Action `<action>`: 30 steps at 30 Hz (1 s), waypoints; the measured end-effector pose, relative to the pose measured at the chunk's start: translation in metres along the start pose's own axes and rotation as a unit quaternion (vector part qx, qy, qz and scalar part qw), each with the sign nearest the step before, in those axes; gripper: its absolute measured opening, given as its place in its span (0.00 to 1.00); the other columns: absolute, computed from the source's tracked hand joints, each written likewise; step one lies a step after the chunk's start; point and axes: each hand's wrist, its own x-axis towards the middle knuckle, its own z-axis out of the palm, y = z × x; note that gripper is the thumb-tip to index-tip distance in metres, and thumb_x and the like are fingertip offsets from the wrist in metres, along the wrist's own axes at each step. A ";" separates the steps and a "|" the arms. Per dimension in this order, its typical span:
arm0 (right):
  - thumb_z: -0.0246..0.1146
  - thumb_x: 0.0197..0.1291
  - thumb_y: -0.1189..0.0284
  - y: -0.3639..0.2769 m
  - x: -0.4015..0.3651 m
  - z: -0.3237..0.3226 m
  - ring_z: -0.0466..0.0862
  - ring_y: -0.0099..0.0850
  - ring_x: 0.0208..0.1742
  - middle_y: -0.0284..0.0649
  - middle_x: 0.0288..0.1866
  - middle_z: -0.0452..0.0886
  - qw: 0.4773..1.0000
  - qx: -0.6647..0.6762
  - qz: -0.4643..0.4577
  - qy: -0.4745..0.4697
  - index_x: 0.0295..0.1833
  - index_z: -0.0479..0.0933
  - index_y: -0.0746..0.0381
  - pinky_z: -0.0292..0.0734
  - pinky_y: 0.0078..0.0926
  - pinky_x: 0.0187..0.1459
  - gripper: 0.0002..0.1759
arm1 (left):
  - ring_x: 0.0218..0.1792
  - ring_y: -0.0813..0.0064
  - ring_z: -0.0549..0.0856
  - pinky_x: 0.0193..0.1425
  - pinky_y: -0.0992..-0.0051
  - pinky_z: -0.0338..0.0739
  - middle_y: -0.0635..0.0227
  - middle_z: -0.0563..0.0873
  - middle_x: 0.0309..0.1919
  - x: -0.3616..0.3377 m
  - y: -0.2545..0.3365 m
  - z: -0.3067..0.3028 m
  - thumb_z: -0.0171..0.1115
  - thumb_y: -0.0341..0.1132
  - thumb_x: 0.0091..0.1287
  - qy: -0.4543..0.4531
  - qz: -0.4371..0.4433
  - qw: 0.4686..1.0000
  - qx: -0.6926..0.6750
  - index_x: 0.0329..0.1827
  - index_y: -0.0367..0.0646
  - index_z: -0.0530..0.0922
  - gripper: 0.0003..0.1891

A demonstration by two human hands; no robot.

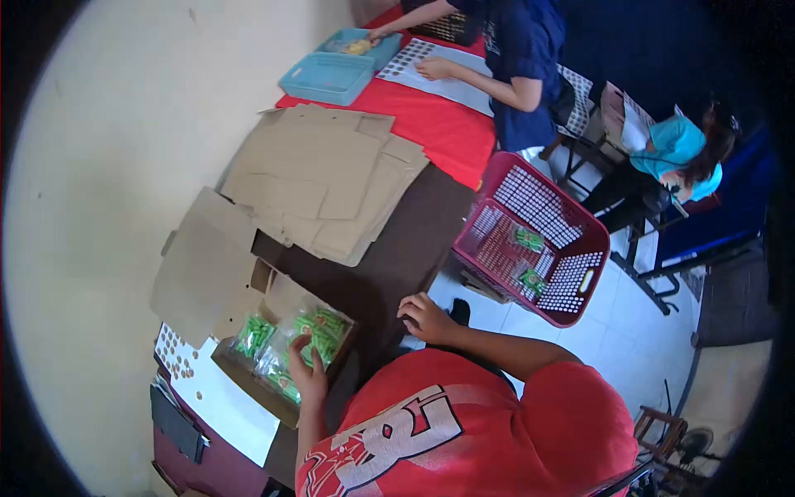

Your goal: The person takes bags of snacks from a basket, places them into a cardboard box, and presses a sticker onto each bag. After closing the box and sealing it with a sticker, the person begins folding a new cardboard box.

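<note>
My left hand [308, 374] is over an open cardboard box [288, 407], its fingers apart and touching or just above the clear packets of green pieces [319, 330] inside. More of these packets [254, 335] lie at the box's far end. The box lid [207, 269] is folded back toward the wall. My right hand [428, 317] is at the table's edge, between the box and a red plastic basket [489, 180], with its fingers loosely bent and nothing visible in them. Two green packets [527, 238] lie in the basket.
Flattened cardboard [319, 170] is stacked on the dark table [389, 269]. A white sheet with brown dots [236, 406] lies beside the box. Beyond, a person in dark blue [523, 74] reaches into blue trays [329, 79] on a red cloth [439, 137]. Another person [675, 145] sits farther right.
</note>
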 end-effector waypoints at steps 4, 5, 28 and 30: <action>0.62 0.54 0.75 0.055 -0.034 -0.022 0.73 0.45 0.52 0.43 0.49 0.73 0.998 0.006 0.056 0.014 0.44 0.75 0.60 0.71 0.42 0.55 0.11 | 0.49 0.62 0.83 0.58 0.68 0.73 0.57 0.85 0.43 0.019 0.062 0.078 0.58 0.27 0.66 -0.276 0.101 0.956 -0.022 0.51 0.37 0.76 0.11; 0.62 0.55 0.75 0.070 -0.045 -0.032 0.73 0.45 0.52 0.43 0.49 0.73 0.997 -0.002 0.078 0.010 0.44 0.75 0.60 0.71 0.41 0.55 0.10 | 0.45 0.65 0.86 0.53 0.72 0.76 0.58 0.86 0.40 0.019 0.077 0.101 0.57 0.27 0.68 -0.311 0.148 0.938 -0.023 0.50 0.36 0.77 0.10; 0.70 0.54 0.56 0.453 -0.327 -0.092 0.68 0.59 0.66 0.62 0.67 0.61 0.533 0.062 0.785 0.308 0.72 0.51 0.69 0.67 0.49 0.66 0.50 | 0.46 0.61 0.86 0.53 0.66 0.79 0.53 0.85 0.48 -0.133 0.102 0.762 0.64 0.36 0.65 -0.620 0.049 0.783 -0.003 0.58 0.35 0.73 0.21; 0.71 0.54 0.54 0.466 -0.313 -0.077 0.66 0.58 0.68 0.63 0.67 0.60 0.514 0.042 0.777 0.362 0.73 0.51 0.68 0.66 0.48 0.67 0.51 | 0.49 0.54 0.85 0.55 0.63 0.78 0.47 0.83 0.50 -0.155 0.106 0.791 0.68 0.41 0.61 -0.641 0.031 0.766 0.029 0.59 0.36 0.73 0.26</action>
